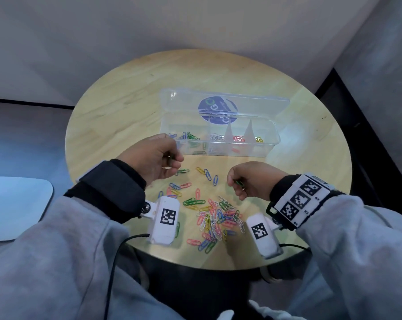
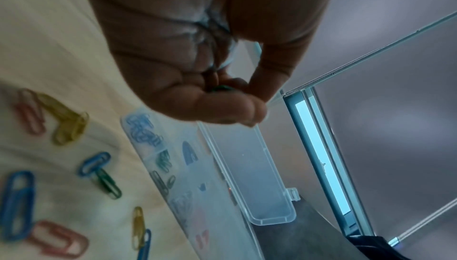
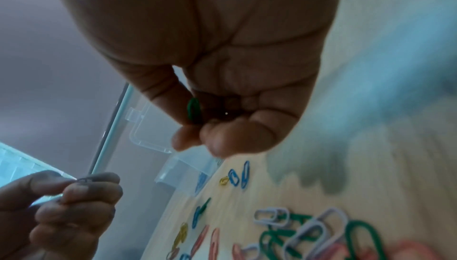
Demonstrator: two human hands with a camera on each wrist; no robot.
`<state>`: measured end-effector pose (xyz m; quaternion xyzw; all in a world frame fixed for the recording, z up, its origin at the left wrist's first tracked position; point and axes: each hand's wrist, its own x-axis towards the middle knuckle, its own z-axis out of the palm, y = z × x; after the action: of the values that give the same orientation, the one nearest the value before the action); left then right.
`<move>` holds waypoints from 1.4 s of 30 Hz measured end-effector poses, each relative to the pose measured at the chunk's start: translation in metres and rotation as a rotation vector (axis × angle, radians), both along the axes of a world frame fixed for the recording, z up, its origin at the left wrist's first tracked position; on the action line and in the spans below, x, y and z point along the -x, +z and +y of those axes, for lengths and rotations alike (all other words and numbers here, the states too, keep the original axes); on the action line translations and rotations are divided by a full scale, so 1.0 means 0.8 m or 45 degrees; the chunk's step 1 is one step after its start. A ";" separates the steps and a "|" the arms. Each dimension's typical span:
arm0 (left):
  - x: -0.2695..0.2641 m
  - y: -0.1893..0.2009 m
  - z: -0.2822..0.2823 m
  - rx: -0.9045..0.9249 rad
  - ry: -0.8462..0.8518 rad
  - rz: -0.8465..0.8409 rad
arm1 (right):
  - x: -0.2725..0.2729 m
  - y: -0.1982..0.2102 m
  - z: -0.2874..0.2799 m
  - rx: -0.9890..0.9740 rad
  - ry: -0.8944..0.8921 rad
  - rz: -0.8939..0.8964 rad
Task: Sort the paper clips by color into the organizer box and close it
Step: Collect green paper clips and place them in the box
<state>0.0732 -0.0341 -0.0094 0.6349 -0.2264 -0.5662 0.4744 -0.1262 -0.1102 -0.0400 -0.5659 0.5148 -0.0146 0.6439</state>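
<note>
A clear organizer box (image 1: 270, 144) stands open at the back of the round wooden table (image 1: 116, 116), its lid (image 1: 225, 101) flat behind it. Its compartments hold blue, green, white, red and yellow clips. My left hand (image 1: 156, 158) hovers by the box's left end and pinches a green paper clip (image 2: 220, 88) between thumb and fingers. My right hand (image 1: 248, 181) is curled in front of the box and holds another green paper clip (image 3: 193, 110). A heap of mixed coloured clips (image 1: 216, 218) lies between my wrists, with loose ones (image 1: 209, 175) nearer the box.
A white surface (image 1: 17, 204) sits off the table to the left. Walls close in behind and to the right of the table. Cables run from the wrist cameras (image 1: 164, 220) over the table's near edge.
</note>
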 end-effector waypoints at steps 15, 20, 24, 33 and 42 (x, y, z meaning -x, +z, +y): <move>0.040 -0.037 0.003 -0.403 -1.039 -1.387 | 0.001 -0.001 0.015 0.694 0.778 0.718; 0.045 -0.039 -0.001 -0.422 -1.101 -1.472 | -0.005 -0.002 0.020 0.750 0.788 0.721; 0.051 -0.044 -0.004 -0.452 -1.153 -1.468 | -0.012 -0.002 0.027 0.759 0.874 0.818; 0.054 -0.051 -0.005 -0.476 -1.185 -1.466 | -0.018 -0.014 0.030 0.744 0.858 0.861; 0.043 -0.044 -0.006 -0.382 -0.974 -1.133 | -0.019 -0.019 0.029 0.704 0.831 0.806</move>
<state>0.0392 -0.0390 -0.0449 0.7443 -0.5329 -0.4025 0.0025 -0.1110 -0.0868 -0.0555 -0.8220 0.4579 0.2229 0.2548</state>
